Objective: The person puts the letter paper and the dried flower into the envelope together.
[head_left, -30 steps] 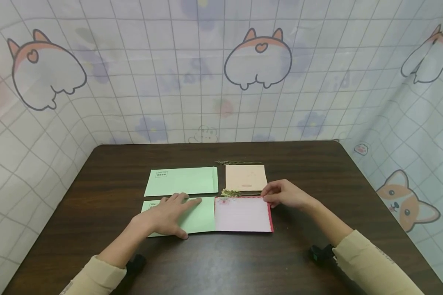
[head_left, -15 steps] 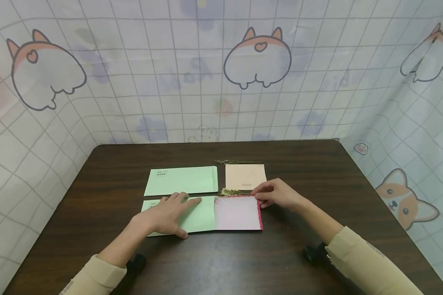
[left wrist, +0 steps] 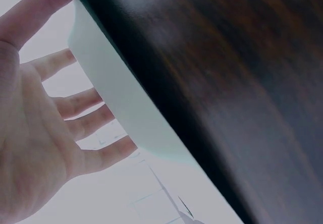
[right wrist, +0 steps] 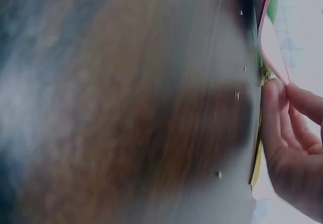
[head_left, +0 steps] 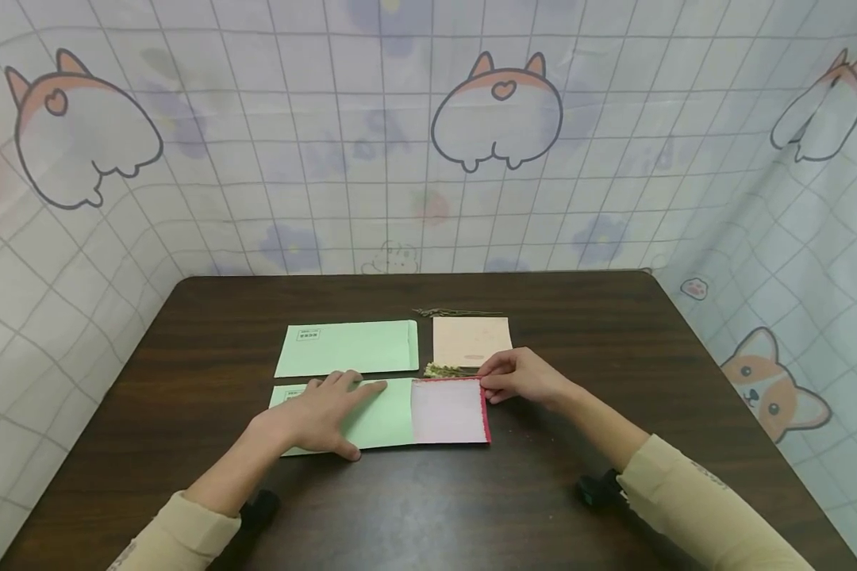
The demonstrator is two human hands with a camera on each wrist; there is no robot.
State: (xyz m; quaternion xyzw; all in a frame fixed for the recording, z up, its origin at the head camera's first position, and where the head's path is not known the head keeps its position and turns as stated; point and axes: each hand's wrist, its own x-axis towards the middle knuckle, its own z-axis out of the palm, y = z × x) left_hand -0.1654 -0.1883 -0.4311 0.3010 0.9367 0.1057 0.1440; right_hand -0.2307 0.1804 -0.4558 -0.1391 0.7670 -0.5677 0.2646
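My left hand (head_left: 317,416) lies with straight, spread fingers on the nearer pale green envelope (head_left: 389,408), holding it flat on the table. In the left wrist view its fingertips rest along the envelope (left wrist: 116,88). A pinkish-white card (head_left: 448,412) with a red scalloped border sticks out of the envelope's right end; its left part is hidden inside. My right hand (head_left: 524,379) pinches the card's upper right corner between thumb and fingers. Seen from the right wrist, the card (right wrist: 271,45) bows up slightly from the table near the pinch.
Another green envelope (head_left: 346,350) with a small printed box lies behind the first. Right of it sits a beige card (head_left: 471,339), with a yellowish dried flower sprig (head_left: 443,370) before it and a thin dried sprig (head_left: 457,312) behind. A patterned curtain (head_left: 400,159) surrounds the dark wooden table (head_left: 414,515).
My right hand has moved left, sliding the card further into the envelope, so less of it shows. The left hand has stayed in place on the envelope.
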